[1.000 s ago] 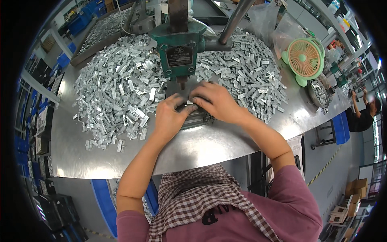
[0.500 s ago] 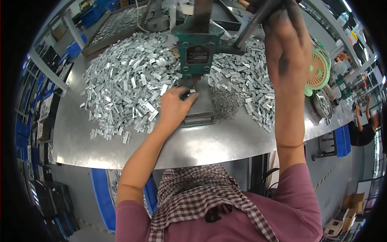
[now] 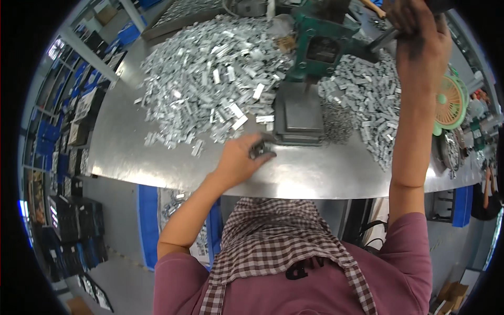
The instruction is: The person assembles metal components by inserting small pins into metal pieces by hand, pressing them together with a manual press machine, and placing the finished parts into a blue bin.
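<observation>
A green hand press (image 3: 321,50) stands on the metal table, with a flat steel block (image 3: 303,114) under its ram. My right hand (image 3: 424,39) is raised at the upper right, fingers wrapped round the press lever (image 3: 386,40). Just in front of the block's left corner, my left hand (image 3: 242,160) is low over the table with its fingers curled together. Whatever lies between those dark-stained fingers is too small and blurred to name. Beside the block's left edge lies a small silver metal piece (image 3: 265,119).
A broad heap of silver metal pieces (image 3: 210,79) spreads left of the press; another heap (image 3: 375,100) lies to its right. Small dark scraps (image 3: 337,123) sit beside the block. A green fan (image 3: 450,102) stands at the right. Below the table's front edge is a blue bin (image 3: 148,226).
My left hand has drawn back from under the press ram toward the table's front edge. The right hand stays on the lever. My view has shifted, so the press sits further right.
</observation>
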